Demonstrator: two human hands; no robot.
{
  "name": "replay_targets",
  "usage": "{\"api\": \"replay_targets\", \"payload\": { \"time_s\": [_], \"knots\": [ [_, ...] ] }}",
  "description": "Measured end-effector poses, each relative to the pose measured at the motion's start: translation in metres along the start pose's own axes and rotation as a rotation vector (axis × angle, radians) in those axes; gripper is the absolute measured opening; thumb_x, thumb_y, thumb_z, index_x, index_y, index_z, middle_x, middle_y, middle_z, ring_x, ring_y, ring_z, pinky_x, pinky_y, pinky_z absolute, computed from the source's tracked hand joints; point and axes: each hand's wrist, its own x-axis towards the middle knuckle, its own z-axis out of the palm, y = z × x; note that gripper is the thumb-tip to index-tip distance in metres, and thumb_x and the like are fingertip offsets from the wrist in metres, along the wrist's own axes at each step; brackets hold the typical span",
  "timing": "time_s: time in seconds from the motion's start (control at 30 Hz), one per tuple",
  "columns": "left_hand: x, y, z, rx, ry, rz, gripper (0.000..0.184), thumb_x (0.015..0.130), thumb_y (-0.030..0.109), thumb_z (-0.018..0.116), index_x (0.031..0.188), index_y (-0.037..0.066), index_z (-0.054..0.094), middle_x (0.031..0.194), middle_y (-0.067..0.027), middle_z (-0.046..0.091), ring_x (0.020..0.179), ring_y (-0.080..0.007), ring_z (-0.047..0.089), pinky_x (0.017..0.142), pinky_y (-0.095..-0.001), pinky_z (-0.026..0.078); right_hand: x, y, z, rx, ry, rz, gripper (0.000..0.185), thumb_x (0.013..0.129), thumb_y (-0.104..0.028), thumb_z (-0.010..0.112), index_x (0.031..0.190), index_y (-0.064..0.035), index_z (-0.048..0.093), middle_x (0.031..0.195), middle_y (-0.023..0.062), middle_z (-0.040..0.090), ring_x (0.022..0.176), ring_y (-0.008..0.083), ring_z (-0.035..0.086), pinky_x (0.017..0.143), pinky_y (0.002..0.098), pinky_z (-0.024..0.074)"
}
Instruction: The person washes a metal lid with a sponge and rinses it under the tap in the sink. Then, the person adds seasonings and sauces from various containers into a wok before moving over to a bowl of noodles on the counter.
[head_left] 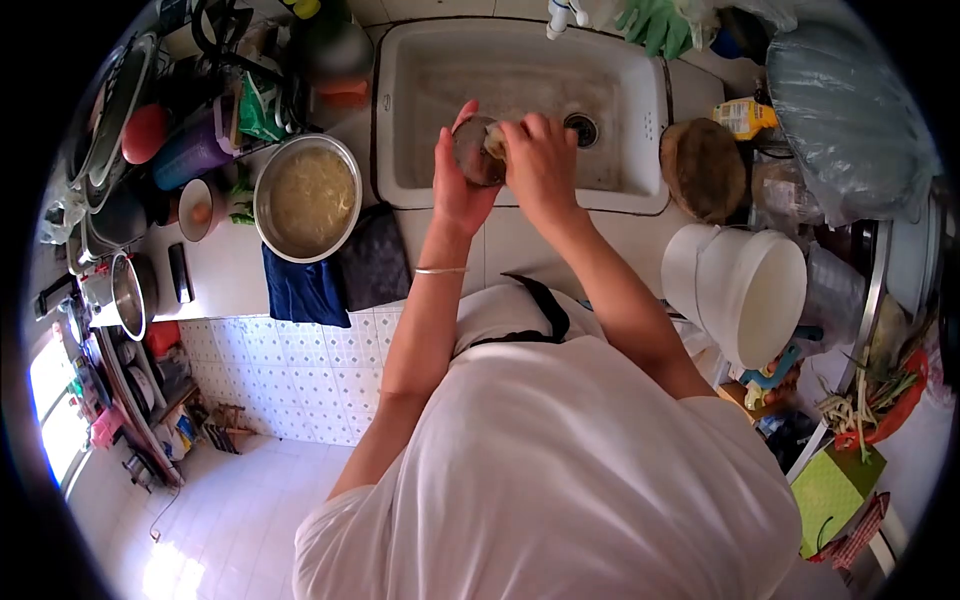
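Cups a round brownish dish (471, 150) in the left hand (458, 188), upper centre of the frame, over the near edge of the sink (450, 65); with bent fingers of the right hand (543, 165), pinches a yellowish wad (495, 141) against it.

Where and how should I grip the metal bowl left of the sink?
Take the bowl by opposite sides of its rim, one hand each, probably coming from the near counter edge. It is wide, round and upright, with food inside, so a level two-sided hold looks safest. Keep clear of the cloths at its near side.
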Motion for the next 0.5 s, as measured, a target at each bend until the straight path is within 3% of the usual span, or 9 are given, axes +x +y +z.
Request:
{"api": "replay_targets", "payload": {
  "time_s": [0.13, 0.27, 0.37, 0.47, 0.5],
  "knots": [
    [0.009, -0.001, -0.017, -0.022, -0.033, 0.114, 0.053, 0.096, 0.049, 0.033, 0.139, 0.019, 0.034, 0.124, -0.0151, 0.050, 0.116, -0.0316, 0.049, 0.098, -0.0482, 0.041, -0.029, -0.022, -0.008, 0.101, -0.116, 0.019, 0.015, 0.072, -0.008, 0.063, 0.088, -0.0071, 0.062, 0.088, 0.0065, 0.056, 0.088, 0.0260, 0.054, 0.077, 0.0398, 0.0375],
    [0.002, -0.004, -0.017, -0.118, -0.122, 0.042, 0.050, 0.096, 0.046, 0.033, 0.136, 0.017, 0.038, 0.121, -0.0171, 0.051, 0.111, -0.0327, 0.051, 0.097, -0.0468, 0.042, -0.021, -0.030, -0.004, 0.245, 0.000, -0.033, 0.010, 0.073, -0.007, 0.062, 0.083, -0.0084, 0.061, 0.090, 0.0071, 0.057, 0.088, 0.0257, 0.054, 0.076, 0.0406, 0.0380],
    [0.004, -0.008, -0.008, -0.126, 0.013, 0.114, 0.046, 0.095, 0.045, 0.035, 0.130, 0.017, 0.044, 0.125, -0.0176, 0.050, 0.118, -0.0324, 0.048, 0.102, -0.0445, 0.039, 0.002, -0.018, 0.002, 0.202, 0.074, 0.040, 0.009, 0.074, -0.008, 0.062, 0.083, -0.0086, 0.061, 0.092, 0.0069, 0.057, 0.090, 0.0259, 0.055, 0.075, 0.0410, 0.0381],
    [0.004, 0.002, -0.011, -0.079, -0.052, 0.155, 0.047, 0.094, 0.045, 0.035, 0.130, 0.016, 0.044, 0.125, -0.0171, 0.051, 0.119, -0.0322, 0.047, 0.103, -0.0444, 0.037, -0.012, -0.018, -0.009, 0.082, -0.070, 0.013, 0.013, 0.079, -0.013, 0.061, 0.092, -0.0089, 0.061, 0.091, 0.0074, 0.057, 0.087, 0.0287, 0.055, 0.074, 0.0422, 0.0388],
    [0.000, 0.008, -0.009, -0.125, -0.107, 0.119, 0.046, 0.096, 0.044, 0.033, 0.132, 0.016, 0.042, 0.119, -0.0158, 0.055, 0.112, -0.0310, 0.051, 0.099, -0.0440, 0.040, -0.023, -0.026, -0.009, 0.131, -0.011, -0.043, 0.011, 0.080, -0.012, 0.061, 0.090, -0.0084, 0.060, 0.090, 0.0076, 0.056, 0.085, 0.0290, 0.055, 0.072, 0.0424, 0.0390]
  ]
}}
